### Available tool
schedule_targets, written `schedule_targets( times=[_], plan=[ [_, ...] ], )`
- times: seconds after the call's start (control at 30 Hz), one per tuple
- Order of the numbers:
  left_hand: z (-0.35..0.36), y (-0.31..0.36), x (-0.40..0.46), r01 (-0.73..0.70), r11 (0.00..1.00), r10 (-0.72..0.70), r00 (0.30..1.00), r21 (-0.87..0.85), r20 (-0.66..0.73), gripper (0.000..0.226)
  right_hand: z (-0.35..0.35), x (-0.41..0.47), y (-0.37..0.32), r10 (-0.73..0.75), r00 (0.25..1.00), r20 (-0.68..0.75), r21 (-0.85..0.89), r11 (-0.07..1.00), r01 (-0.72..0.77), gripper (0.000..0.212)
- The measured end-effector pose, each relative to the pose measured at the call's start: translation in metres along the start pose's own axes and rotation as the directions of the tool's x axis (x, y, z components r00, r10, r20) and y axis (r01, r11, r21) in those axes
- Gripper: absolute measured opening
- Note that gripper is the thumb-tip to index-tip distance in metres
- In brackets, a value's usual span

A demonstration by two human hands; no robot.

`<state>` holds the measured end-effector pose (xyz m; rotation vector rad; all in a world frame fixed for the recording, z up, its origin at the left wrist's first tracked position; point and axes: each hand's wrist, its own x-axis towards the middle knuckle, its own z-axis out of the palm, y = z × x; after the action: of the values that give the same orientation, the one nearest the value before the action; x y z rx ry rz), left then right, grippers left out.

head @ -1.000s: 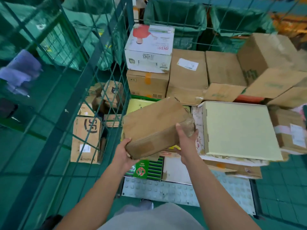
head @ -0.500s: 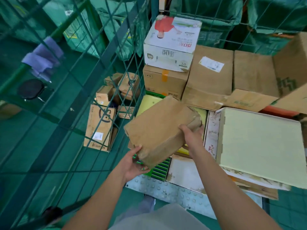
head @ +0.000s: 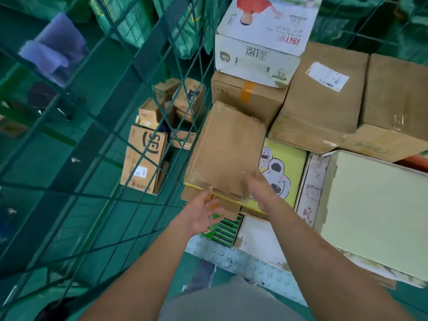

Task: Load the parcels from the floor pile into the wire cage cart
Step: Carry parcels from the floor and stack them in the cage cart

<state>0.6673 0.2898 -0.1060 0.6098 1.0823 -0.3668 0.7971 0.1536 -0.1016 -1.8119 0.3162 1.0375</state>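
Observation:
A plain brown parcel [head: 227, 154] lies flat in the left front of the wire cage cart [head: 162, 72], on top of a yellow carton printed with koalas [head: 284, 163]. My left hand [head: 203, 212] hovers just off the parcel's near edge, fingers spread and holding nothing. At the parcel's near right corner, my right hand [head: 261, 188] touches it with loose fingers; motion blur hides the exact contact. Several small cardboard parcels [head: 146, 158] lie on the green floor, seen through the cart's left mesh wall.
Inside the cart, a white printed carton [head: 261, 42] tops a taped brown box [head: 245, 100]. Large brown cartons [head: 324, 96] fill the back, and a pale yellow carton [head: 375, 209] the right front. The cart's studded base plate [head: 243, 258] shows at the front edge.
The brown parcel went from being held up in both hands to lying on the yellow carton. My left hand has let go and drawn back; my right hand has loosened.

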Motion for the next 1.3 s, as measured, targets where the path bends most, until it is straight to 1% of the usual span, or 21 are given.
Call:
schedule_targets(
  times=[0.1, 0.17, 0.2, 0.3, 0.33, 0.37, 0.4, 0.47, 0.57, 0.7, 0.8, 0.9, 1.0, 1.03, 1.1, 1.2, 1.3],
  plan=[
    [-0.004, 0.014, 0.015, -0.018, 0.999, 0.019, 1.000, 0.037, -0.026, 0.056, 0.008, 0.007, 0.017, -0.007, 0.999, -0.041, 0.013, 1.000, 0.008, 0.047],
    [-0.006, 0.023, 0.024, -0.033, 0.998, 0.036, 0.998, 0.056, -0.053, 0.060, 0.016, 0.011, 0.015, -0.015, 0.997, -0.071, 0.054, 0.998, 0.019, 0.051],
    [-0.007, 0.026, 0.027, -0.044, 0.997, 0.048, 0.997, 0.066, -0.062, 0.061, 0.020, 0.013, 0.014, -0.024, 0.997, -0.075, 0.076, 0.997, 0.030, 0.057],
    [-0.006, 0.036, 0.032, -0.085, 0.995, 0.087, 0.995, 0.050, -0.046, 0.064, 0.027, 0.028, 0.015, -0.048, 0.996, -0.068, 0.181, 0.982, 0.060, 0.086],
    [-0.006, 0.038, 0.033, -0.095, 0.995, 0.097, 0.995, 0.038, -0.032, 0.064, 0.029, 0.030, 0.014, -0.038, 0.997, -0.070, 0.225, 0.973, 0.053, 0.093],
    [-0.006, 0.040, 0.034, -0.102, 0.994, 0.103, 0.994, 0.028, -0.021, 0.063, 0.032, 0.025, 0.007, -0.028, 0.997, -0.073, 0.266, 0.963, 0.046, 0.094],
    [-0.004, 0.041, 0.034, -0.105, 0.994, 0.106, 0.994, 0.026, -0.015, 0.061, 0.032, 0.023, 0.005, -0.014, 0.997, -0.076, 0.292, 0.956, 0.036, 0.089],
    [-0.001, 0.039, 0.034, -0.105, 0.994, 0.106, 0.994, 0.042, -0.002, 0.061, 0.034, 0.016, 0.005, 0.000, 0.995, -0.096, 0.336, 0.941, 0.033, 0.070],
    [0.001, 0.031, 0.032, -0.097, 0.993, 0.096, 0.995, 0.069, 0.015, 0.056, 0.032, 0.003, 0.016, 0.016, 0.991, -0.131, 0.400, 0.916, 0.038, 0.061],
    [0.002, 0.014, 0.023, -0.073, 0.996, 0.073, 0.997, 0.044, 0.017, 0.040, 0.032, -0.016, 0.027, 0.071, 0.991, -0.112, 0.407, 0.913, -0.019, 0.043],
    [-0.001, -0.003, 0.006, -0.104, 0.994, 0.104, 0.994, 0.013, 0.016, 0.039, 0.031, -0.032, 0.030, 0.072, 0.995, -0.074, 0.388, 0.921, -0.038, 0.030],
    [-0.004, -0.023, -0.017, -0.138, 0.990, 0.138, 0.990, -0.041, -0.004, 0.043, 0.029, -0.053, 0.038, 0.046, 0.999, 0.008, 0.396, 0.917, -0.045, 0.030],
    [-0.005, -0.053, -0.046, -0.174, 0.978, 0.171, 0.985, -0.113, -0.037, 0.031, 0.019, -0.080, 0.051, 0.018, 0.998, 0.063, 0.408, 0.912, -0.042, 0.016],
    [-0.005, -0.065, -0.057, -0.187, 0.974, 0.183, 0.982, -0.131, -0.042, 0.024, 0.015, -0.090, 0.057, 0.005, 0.997, 0.074, 0.397, 0.917, -0.035, 0.011],
    [-0.008, -0.089, -0.073, -0.226, 0.958, 0.221, 0.974, -0.177, -0.051, 0.009, 0.009, -0.109, 0.068, -0.013, 0.995, 0.102, 0.369, 0.929, -0.026, 0.010],
    [-0.011, -0.128, -0.100, -0.311, 0.925, 0.292, 0.950, -0.217, -0.114, 0.010, 0.003, -0.137, 0.090, -0.030, 0.985, 0.173, 0.312, 0.950, -0.026, 0.011],
    [-0.022, -0.170, -0.120, -0.381, 0.886, 0.332, 0.919, -0.263, -0.212, 0.012, 0.004, -0.155, 0.119, -0.037, 0.958, 0.283, 0.259, 0.965, -0.039, 0.024]
  ],
)
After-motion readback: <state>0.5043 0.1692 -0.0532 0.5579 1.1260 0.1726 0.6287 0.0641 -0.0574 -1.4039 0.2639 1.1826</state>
